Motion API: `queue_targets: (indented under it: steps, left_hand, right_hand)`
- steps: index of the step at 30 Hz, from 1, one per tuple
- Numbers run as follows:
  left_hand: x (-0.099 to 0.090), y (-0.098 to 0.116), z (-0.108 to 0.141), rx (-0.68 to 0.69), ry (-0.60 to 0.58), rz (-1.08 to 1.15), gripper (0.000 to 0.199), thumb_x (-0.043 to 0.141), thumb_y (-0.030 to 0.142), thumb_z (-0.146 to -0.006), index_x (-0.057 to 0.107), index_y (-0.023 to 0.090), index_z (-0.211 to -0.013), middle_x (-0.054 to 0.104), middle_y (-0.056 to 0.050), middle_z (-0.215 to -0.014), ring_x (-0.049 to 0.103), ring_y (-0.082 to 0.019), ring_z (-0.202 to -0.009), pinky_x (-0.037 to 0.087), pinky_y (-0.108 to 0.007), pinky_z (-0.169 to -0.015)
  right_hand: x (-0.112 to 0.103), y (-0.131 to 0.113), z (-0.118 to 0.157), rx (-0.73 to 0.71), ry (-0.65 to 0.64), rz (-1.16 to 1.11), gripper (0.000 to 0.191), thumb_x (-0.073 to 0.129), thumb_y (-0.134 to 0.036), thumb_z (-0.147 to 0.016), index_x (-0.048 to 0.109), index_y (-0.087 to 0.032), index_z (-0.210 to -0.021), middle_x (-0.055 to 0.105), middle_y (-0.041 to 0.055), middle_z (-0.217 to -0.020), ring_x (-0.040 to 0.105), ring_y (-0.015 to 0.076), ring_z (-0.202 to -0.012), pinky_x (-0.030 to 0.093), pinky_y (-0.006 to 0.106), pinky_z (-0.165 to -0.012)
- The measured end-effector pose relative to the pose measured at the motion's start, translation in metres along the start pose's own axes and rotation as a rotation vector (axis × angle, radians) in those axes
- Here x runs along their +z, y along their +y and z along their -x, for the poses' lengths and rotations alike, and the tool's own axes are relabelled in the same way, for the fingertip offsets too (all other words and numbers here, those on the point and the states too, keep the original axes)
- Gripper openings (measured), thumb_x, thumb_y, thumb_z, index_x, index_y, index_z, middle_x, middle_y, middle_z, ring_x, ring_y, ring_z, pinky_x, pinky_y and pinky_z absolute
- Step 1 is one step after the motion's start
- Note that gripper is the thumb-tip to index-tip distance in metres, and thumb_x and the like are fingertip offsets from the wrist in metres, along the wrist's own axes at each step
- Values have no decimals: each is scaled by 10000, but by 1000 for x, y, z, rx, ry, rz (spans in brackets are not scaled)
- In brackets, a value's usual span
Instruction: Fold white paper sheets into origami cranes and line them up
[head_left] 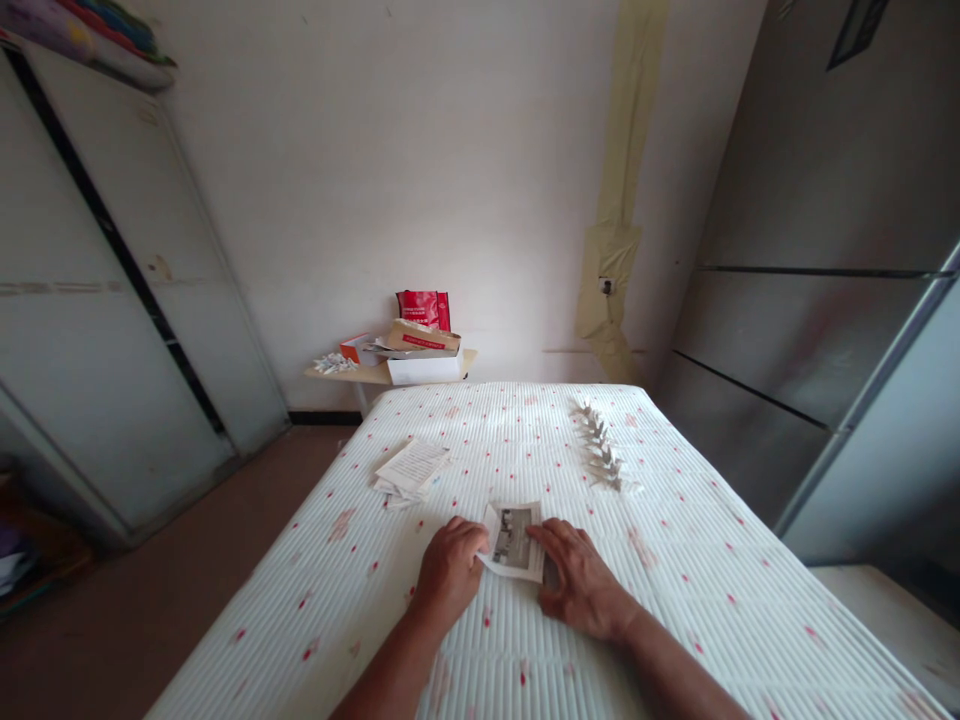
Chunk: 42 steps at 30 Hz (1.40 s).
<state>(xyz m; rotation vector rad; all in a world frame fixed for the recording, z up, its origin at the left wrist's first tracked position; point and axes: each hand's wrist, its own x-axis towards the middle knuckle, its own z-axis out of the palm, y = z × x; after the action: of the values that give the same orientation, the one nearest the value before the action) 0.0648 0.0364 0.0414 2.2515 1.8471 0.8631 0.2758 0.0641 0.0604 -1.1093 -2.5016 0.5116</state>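
A small printed sheet of paper [514, 540] with a grey picture lies in front of me, its left side curled up off the cloth. My left hand [451, 565] pinches that raised left edge, fingers closed. On the opposite edge, my right hand [583, 578] has its fingertips over the paper and its thumb lower down, gripping that side. Further off to the left is a loose stack of printed paper sheets [411, 470]. A row of several small folded paper figures [600, 445], like cranes, stands beyond my right hand.
A white ribbed cover with red specks [517, 440] spreads over the table. Behind it, a side table [367, 374] bears a white box [425, 370], a red bag [424, 310] and a white pile. Cabinets [112, 300] stand left, a grey refrigerator [810, 340] right.
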Motion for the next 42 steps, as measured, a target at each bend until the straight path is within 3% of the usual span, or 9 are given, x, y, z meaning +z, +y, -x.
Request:
queue_targets:
  steps: [3,6,11,13,16,18,21,29,42]
  left_hand:
    - [0,-4,0,-11,-2,27,335,417,-58,-585,579,207,-711,642,-7,-841,532,-164,-867,400,-292,-797]
    - [-2,-3,0,3,-9,7,310,428,-38,-598,582,208,-708,650,-15,-860,539,-168,-871,393,-298,-795]
    - [-14,9,3,67,-56,-106,122,527,96,-662,577,201,-701,642,-27,-850,536,-191,-871,356,-325,-793]
    - [-17,11,4,106,-76,-124,76,528,146,-710,577,200,-688,632,-21,-827,535,-186,-864,348,-320,-780]
    - [-16,8,3,94,-77,-130,157,480,164,-778,577,196,-659,617,-15,-791,532,-169,-840,350,-297,-759]
    - [-11,3,1,27,-44,-136,182,466,169,-796,574,189,-650,604,-18,-772,525,-163,-815,356,-282,-739]
    - [-5,0,-1,-80,1,-171,211,451,189,-814,559,179,-634,578,-28,-745,512,-163,-789,360,-273,-716]
    - [-7,13,-1,-232,-85,-379,212,405,202,-824,596,175,-737,575,-51,-817,501,-192,-844,354,-306,-742]
    - [-8,23,0,-284,-128,-425,260,365,183,-809,625,170,-818,572,-73,-897,478,-216,-921,340,-349,-770]
  right_hand:
    - [1,1,-1,2,11,12,589,526,-112,-609,510,-174,-1195,529,99,-1118,466,237,-1049,348,363,-899]
    - [3,1,-5,41,56,80,368,484,-89,-687,629,-216,-1001,577,70,-978,507,213,-944,385,332,-806]
    - [1,4,-10,-67,145,188,166,528,-136,-745,669,-218,-777,405,35,-1356,341,279,-1203,281,425,-934]
    - [1,9,-12,-149,99,151,191,521,-124,-759,659,-229,-839,469,27,-1312,361,253,-1204,253,422,-963]
    - [3,18,-19,-175,55,51,200,481,-145,-820,617,-218,-948,627,36,-1040,521,185,-998,342,338,-874]
    - [4,23,-26,-127,74,29,152,462,-206,-858,614,-194,-859,635,31,-859,550,169,-858,382,286,-758]
    - [6,26,-38,-53,118,47,240,436,-273,-886,588,-172,-730,588,28,-760,537,155,-775,382,252,-678]
    - [14,12,-56,194,92,280,259,426,-352,-891,596,-174,-810,576,62,-940,522,188,-895,364,280,-709]
    - [20,13,-65,205,75,408,247,467,-377,-872,611,-176,-876,585,78,-980,518,210,-940,335,318,-733]
